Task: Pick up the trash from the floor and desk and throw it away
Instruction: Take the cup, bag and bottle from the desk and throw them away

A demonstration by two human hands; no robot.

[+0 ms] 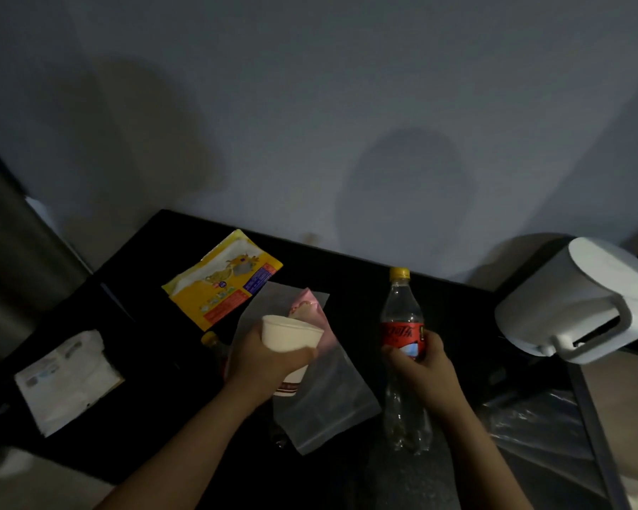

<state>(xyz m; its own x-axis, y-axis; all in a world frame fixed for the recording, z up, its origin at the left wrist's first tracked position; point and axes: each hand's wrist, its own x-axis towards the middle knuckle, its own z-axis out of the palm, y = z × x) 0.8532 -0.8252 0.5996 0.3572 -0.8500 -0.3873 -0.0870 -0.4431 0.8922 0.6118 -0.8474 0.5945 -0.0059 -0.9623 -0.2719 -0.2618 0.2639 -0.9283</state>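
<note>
Left hand [269, 358]: I saw it gripping the cup [291, 333], which was tipped with its mouth toward 12 o'clock.
Right hand [426, 366]: curled round the bottle [402, 325] at its label, 3 o'clock of the cup.
Cup: white paper, red band near the base, above a clear bag [321, 392].
Bottle: clear plastic, yellow cap, red label.
Packet [221, 277]: yellow, flat on the desk [347, 263], 11 o'clock of my left hand.
</note>
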